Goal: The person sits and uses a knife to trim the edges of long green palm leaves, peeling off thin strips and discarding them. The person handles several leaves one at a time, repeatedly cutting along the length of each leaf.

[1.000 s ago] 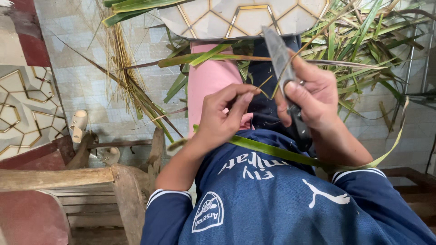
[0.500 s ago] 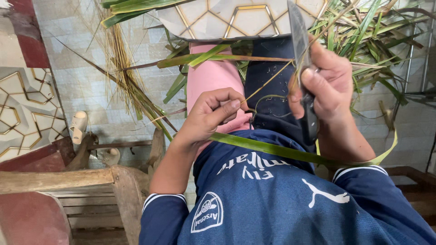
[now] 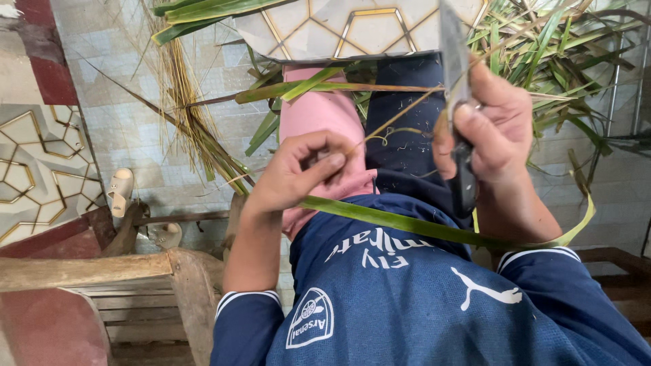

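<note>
A thin tan leaf rib (image 3: pixel 400 116) runs through the centre of the frame, stretched from the left hand (image 3: pixel 302 173), whose thumb and fingers are pinched shut on its lower end, up to the right hand (image 3: pixel 498 129) at centre right; the right hand is clenched around the dark handle of a knife (image 3: pixel 456 74), whose grey blade points toward the top edge; the rib seems to meet the blade just above the fist, though the contact itself is hard to make out. Below the hands a long green leaf strip (image 3: pixel 407 224) lies across the lap, from under the left hand to the right of the frame, where it curls upward. Beneath that are a pink trouser leg (image 3: pixel 319 118) and a dark blue one (image 3: pixel 407 146); the lower frame is filled by a navy shirt (image 3: pixel 407 305). A heap of green leaves (image 3: pixel 563 54) occupies the upper right; a bundle of dry yellowish ribs (image 3: pixel 186 108) lies at upper left on the tiled floor (image 3: pixel 129 129); a pale sandal (image 3: pixel 121 192) sits at mid left, beside a worn wooden bench (image 3: pixel 102 271) in the lower left.

The blade stands close to the right thumb and not far from the left fingers; a slip along the taut rib could, I judge, nick a finger, or the rib could snap under too much pull. The blade tip is cut off by the top edge; the handle is mostly hidden in the fist; the feet are buried under leaves.
</note>
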